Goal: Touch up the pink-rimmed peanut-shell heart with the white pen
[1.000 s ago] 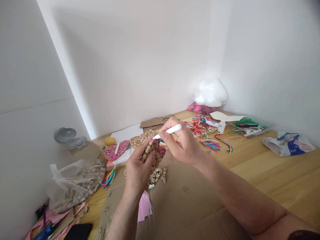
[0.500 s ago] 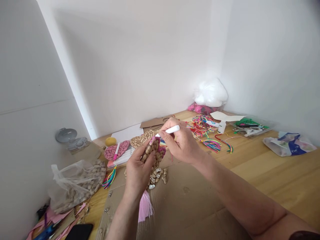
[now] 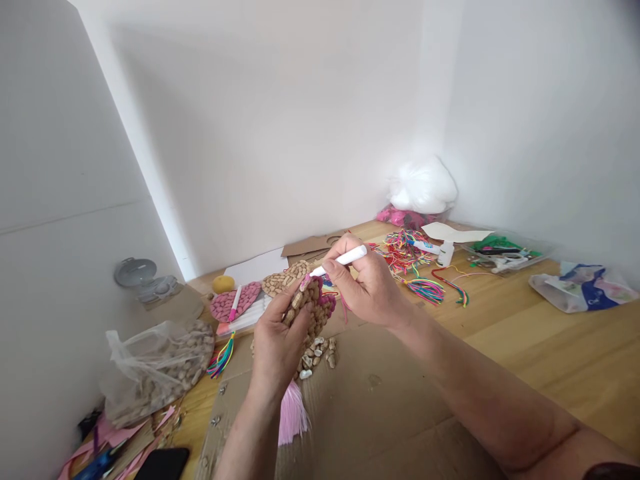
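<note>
Colouring appears under way: left hand [image 3: 277, 347] fingers grip the shell-covered piece [image 3: 310, 307], right hand [image 3: 367, 283] fingers pinch the white marker [image 3: 345, 259], tip on its top edge.

This looks like a home craft corner set against plain white walls. A wooden table [image 3: 550, 347] is strewn with hobby supplies: a tangle of bright multicoloured cords [image 3: 405, 250], a clear plastic bag of peanut shells [image 3: 160, 367], finished shell-covered hearts [image 3: 235, 301], flattened cardboard [image 3: 380, 407] used as a work mat, a white bag of stuffing [image 3: 423, 185], a pink tassel [image 3: 293, 413] and pink paper scraps [image 3: 107, 433] at the table's edge.
</note>
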Motion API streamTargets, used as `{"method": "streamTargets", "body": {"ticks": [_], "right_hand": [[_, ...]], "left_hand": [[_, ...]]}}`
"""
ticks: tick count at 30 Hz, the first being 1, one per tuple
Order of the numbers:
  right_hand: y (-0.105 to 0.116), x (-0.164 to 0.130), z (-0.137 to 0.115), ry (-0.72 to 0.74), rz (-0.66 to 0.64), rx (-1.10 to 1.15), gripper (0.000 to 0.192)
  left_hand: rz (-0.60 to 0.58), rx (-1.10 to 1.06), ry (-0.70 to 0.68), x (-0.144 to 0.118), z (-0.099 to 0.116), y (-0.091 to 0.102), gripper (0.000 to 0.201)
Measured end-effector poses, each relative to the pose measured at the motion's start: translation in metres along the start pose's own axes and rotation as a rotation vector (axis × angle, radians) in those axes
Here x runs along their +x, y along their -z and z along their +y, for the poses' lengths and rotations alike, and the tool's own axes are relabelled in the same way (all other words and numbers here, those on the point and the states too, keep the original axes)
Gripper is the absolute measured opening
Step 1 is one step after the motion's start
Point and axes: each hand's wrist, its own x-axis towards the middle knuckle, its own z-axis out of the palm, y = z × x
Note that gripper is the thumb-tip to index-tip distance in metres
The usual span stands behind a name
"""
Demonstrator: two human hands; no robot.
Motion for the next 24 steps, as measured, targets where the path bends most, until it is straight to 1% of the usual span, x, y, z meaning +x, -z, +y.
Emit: {"method": "streamTargets", "body": {"ticks": [6,11,16,21,24], "right_hand": [[0.0032,0.0023,-0.0014,0.001,0.024,-0.018,0.016],[0.0035,0.0034,-0.0027,-0.004,-0.009,0.051,0.020],[0.0044,0.0044,-0.0029,0.019,0.034,0.022,0.018],[0.0070,0.0051,-0.0038,0.029,0.008,0.029,0.020],[0.0072,0.0054,-0.0040,0.023,0.022,0.016,0.019]], "left_hand": [[-0.020,-0.046,0.022,0.0006,0.0009,-0.0017,0.044],[-0.015,-0.068,0.027,0.0009,-0.0021,-0.0025,0.045],[-0.033,-0.038,0.021,0.0012,-0.0010,-0.0028,0.046],[-0.044,-0.052,0.048,0.0000,0.0026,-0.0026,0.046],[-0.061,-0.084,0.062,-0.0014,0.0026,-0.0018,0.046]]}}
